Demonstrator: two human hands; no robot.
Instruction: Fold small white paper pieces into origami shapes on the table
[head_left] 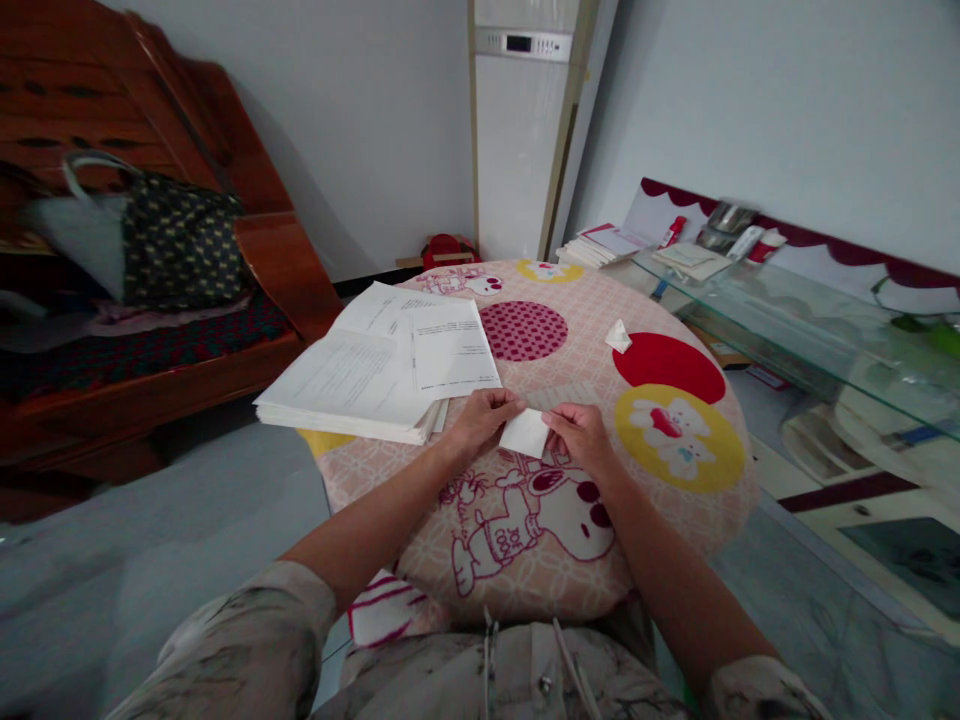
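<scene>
A small folded square of white paper [525,434] is held between my two hands above the near half of the round table. My left hand [486,418] pinches its upper left corner with thumb and finger. On the opposite side my right hand [577,430] grips the upper right edge, thumb on top. Left of my hands lies a thick stack of printed sheets [337,385], its top pages askew. Beyond my right hand a small folded white paper piece [619,337] rests by a red circle on the tablecloth.
A patterned cloth [465,530] with cartoon figures covers the table. To the right is a glass shelf [795,330] carrying small items, with papers [600,243] at its far end. A wooden bench [277,270] with a dark patterned bag [180,240] stands left.
</scene>
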